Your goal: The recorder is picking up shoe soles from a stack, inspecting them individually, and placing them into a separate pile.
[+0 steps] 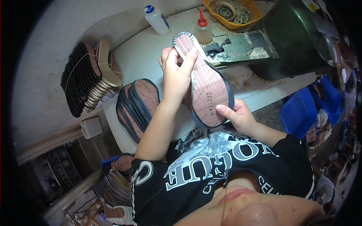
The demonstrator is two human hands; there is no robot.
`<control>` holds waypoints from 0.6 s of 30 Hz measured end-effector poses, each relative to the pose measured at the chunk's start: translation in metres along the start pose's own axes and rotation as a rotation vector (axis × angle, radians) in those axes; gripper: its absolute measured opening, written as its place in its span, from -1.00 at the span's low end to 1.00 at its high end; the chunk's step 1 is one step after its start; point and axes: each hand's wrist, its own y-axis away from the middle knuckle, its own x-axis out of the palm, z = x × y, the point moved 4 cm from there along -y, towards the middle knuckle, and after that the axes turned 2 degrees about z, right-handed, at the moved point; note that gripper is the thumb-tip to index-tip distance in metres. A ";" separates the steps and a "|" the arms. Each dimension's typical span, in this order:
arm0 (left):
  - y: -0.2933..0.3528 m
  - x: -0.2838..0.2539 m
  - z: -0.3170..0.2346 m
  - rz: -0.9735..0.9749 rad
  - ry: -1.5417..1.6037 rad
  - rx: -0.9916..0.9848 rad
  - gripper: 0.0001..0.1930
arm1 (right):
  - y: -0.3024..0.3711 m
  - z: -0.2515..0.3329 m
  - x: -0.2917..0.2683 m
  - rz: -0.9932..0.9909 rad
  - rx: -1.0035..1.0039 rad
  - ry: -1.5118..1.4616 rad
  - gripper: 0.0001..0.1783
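Observation:
A shoe insole (211, 90) with a pinkish-brown ribbed underside and dark edges is held up over the table, its narrow end pointing away from me. My left hand (176, 73) grips it near the narrow end, thumb on the ribbed face and fingers curled behind. At the broad near end, my right hand (241, 116) pinches the rim, thumb on top; its other fingers are partly hidden. Beside my left forearm, several similar insoles (145, 94) with dark rims lie overlapped in a pile.
At the left stand tied bundles of black soles (77, 81) and beige soles (105, 62). A white bottle (157, 23), a red-nozzled bottle (203, 33) and a yellow basket (245, 25) of cords line the white table's (132, 51) far side. A dark green machine (298, 41) and blue bins (299, 111) occupy the right.

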 end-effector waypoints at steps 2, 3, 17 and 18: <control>-0.003 0.004 0.002 0.010 -0.043 -0.011 -0.67 | -0.002 0.001 0.001 -0.033 -0.019 -0.023 -0.74; -0.006 0.004 0.002 0.007 -0.048 -0.010 -0.67 | -0.003 0.001 -0.001 -0.066 -0.034 -0.045 -0.74; -0.039 -0.001 0.026 0.144 0.106 -0.220 -0.59 | -0.026 0.003 0.019 -0.050 0.193 -0.341 -0.68; -0.043 -0.002 0.029 0.166 0.062 -0.215 -0.57 | -0.028 0.002 0.018 -0.056 0.203 -0.328 -0.68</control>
